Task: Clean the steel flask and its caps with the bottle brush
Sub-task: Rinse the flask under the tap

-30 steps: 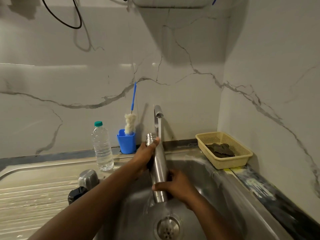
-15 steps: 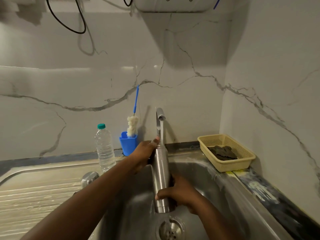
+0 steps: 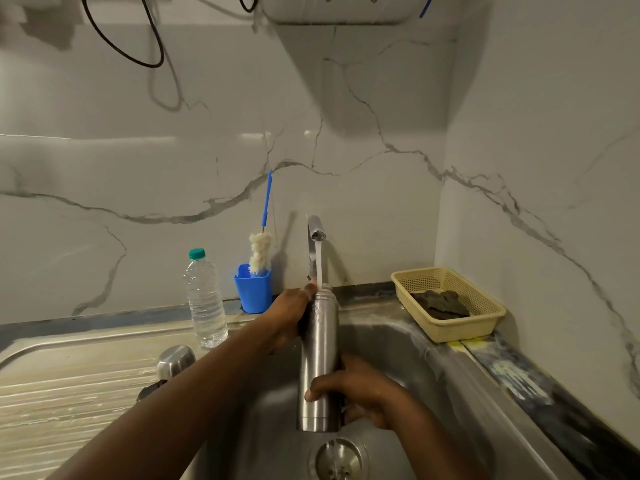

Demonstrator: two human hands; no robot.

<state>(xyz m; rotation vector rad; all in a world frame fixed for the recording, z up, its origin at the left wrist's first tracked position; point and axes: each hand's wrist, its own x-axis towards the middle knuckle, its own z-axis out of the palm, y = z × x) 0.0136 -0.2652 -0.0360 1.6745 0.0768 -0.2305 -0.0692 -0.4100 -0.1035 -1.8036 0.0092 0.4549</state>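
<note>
The steel flask (image 3: 319, 344) stands upright over the sink basin (image 3: 408, 362), its open mouth right under the running tap (image 3: 316, 230). My left hand (image 3: 289, 313) grips the flask near its neck. My right hand (image 3: 360, 389) grips its lower body from the right. Water streams down onto the mouth. The bottle brush (image 3: 260, 251), with its blue handle and white fluffy head, stands in a blue cup (image 3: 253, 289) by the wall. A steel cap (image 3: 175, 360) sits on the draining board, and a dark cap (image 3: 149, 391) shows partly beside my left arm.
A clear plastic water bottle (image 3: 205, 299) with a green lid stands left of the blue cup. A yellow basket (image 3: 450, 327) holding a dark scrub pad sits at the sink's right corner. The drain (image 3: 337, 460) lies below the flask. Marble walls close in behind and right.
The flask went from tilted under the tap to upright, with its mouth now directly beneath the stream. Both hands kept their grip and shifted with it.
</note>
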